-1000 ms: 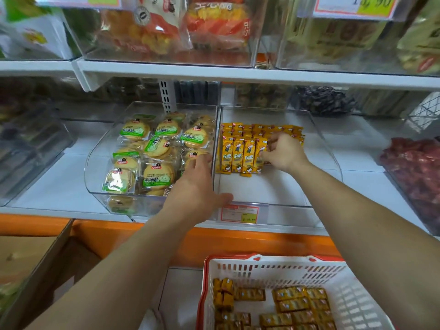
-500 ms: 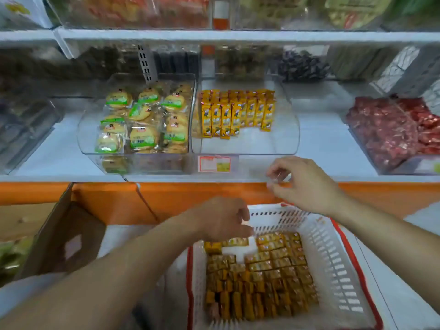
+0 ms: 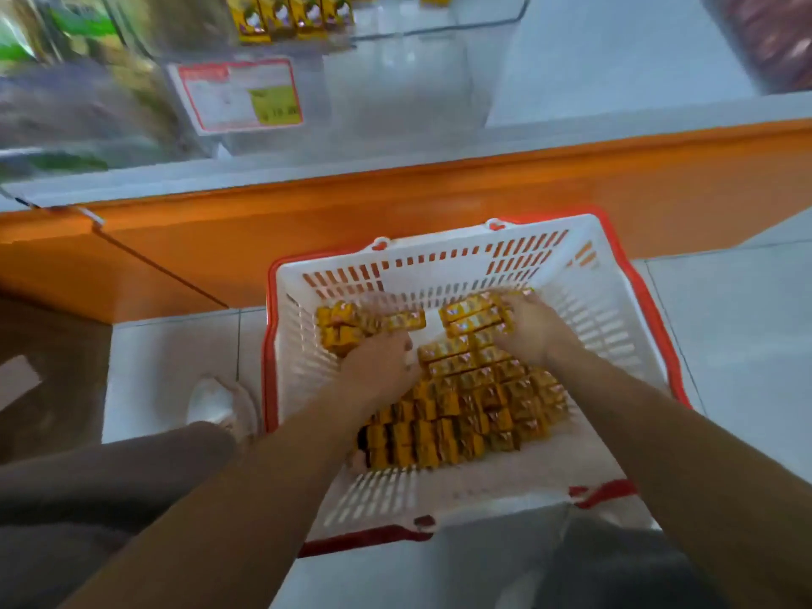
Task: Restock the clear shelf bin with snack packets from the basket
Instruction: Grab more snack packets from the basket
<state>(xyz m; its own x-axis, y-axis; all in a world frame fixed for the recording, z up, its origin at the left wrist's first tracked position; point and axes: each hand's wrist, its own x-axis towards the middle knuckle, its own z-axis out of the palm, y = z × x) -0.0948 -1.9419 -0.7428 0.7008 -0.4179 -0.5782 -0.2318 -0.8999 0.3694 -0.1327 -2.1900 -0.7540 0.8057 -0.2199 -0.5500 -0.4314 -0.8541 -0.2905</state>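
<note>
A white basket with a red rim (image 3: 615, 318) sits on the floor, holding several rows of yellow snack packets (image 3: 474, 397). My left hand (image 3: 378, 367) is down inside it with fingers curled over a cluster of packets at the far left. My right hand (image 3: 531, 329) rests on a row of packets at the far right, fingers wrapped around them. The clear shelf bin (image 3: 439, 68) stands above at the top of the view, with a few yellow packets (image 3: 290, 17) standing at its back and a price label (image 3: 239, 94) on its front.
An orange shelf front (image 3: 395, 213) runs across between bin and basket. A neighbouring clear bin (image 3: 66, 81) of green-labelled snacks sits at the left, blurred. My knee and white shoe (image 3: 219, 402) are left of the basket. A cardboard box (image 3: 44, 345) lies far left.
Both hands dropped from the shelf bin into the basket and closed over packets. The view tilted down, so the shelf moved to the top of the frame.
</note>
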